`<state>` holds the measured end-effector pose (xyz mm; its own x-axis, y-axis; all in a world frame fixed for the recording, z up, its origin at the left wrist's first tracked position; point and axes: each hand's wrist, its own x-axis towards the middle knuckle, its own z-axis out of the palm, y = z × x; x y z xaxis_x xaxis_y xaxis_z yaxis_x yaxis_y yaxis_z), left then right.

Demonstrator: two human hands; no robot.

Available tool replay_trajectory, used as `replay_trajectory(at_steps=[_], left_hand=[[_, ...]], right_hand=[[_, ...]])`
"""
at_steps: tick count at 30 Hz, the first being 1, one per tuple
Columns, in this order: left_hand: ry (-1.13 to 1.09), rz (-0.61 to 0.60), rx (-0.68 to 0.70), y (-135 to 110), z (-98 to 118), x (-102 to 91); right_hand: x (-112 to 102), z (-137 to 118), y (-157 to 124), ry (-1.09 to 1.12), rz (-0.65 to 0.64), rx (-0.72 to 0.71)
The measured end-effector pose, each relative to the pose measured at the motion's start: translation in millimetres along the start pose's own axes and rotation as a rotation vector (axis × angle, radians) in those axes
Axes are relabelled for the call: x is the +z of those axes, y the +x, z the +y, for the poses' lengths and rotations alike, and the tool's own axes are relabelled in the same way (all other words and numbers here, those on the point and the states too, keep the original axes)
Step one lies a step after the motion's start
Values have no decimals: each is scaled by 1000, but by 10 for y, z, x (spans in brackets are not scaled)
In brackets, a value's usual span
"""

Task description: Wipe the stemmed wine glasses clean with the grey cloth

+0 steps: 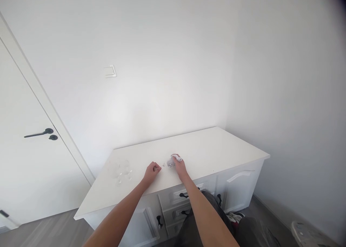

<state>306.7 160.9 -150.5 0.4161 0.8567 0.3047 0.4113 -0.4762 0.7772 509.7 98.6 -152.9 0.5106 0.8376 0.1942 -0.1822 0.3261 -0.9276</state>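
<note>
R hand (180, 166) grasps clear cup (170, 163) & white cloth (177, 157); cup prob. light, slick, fragile: hold mid-body. L hand (152, 170): grip can't tell.

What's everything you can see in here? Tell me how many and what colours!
Walls: 2, white, behind and right
Switch: 1, white, wall
Door: 1, white, left
Door handle: 1, black, door
Lock knob: 1, black, below door handle
Cabinet: 1, white, by wall
Cabinet handles: at least 4, black, cabinet front
Faint shapes: several, see-through, cabinet top, left
Clear thing: 1, see-through, right hand
Cloth: 1, white, right hand
Floor: 1, grey, below
Shoe: at least 1, white and red, floor
Box: 1, pale, lower right
Hands: 2, bare, left and right, over cabinet
</note>
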Motion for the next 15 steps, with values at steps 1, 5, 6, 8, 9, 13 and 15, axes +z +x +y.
replay_trajectory(at_steps=[1, 5, 6, 8, 9, 13, 15], left_hand=[[-3, 1, 2, 0, 1, -2], [-11, -21, 13, -12, 23, -5], [-12, -27, 15, -17, 29, -4], [-14, -35, 13, -23, 40, 1], [-15, -37, 11, -25, 44, 4], [-20, -51, 4, -25, 53, 9], [-21, -61, 5, -25, 57, 8]], right_hand=[[-5, 3, 1, -1, -12, 5], [-18, 6, 11, 8, -16, 1], [-17, 4, 11, 7, -12, -9], [-13, -4, 3, -1, -14, -31], [-11, -10, -3, -7, -20, -41], [-3, -27, -32, -35, -46, -63], [-1, -32, -42, -46, -49, -71]])
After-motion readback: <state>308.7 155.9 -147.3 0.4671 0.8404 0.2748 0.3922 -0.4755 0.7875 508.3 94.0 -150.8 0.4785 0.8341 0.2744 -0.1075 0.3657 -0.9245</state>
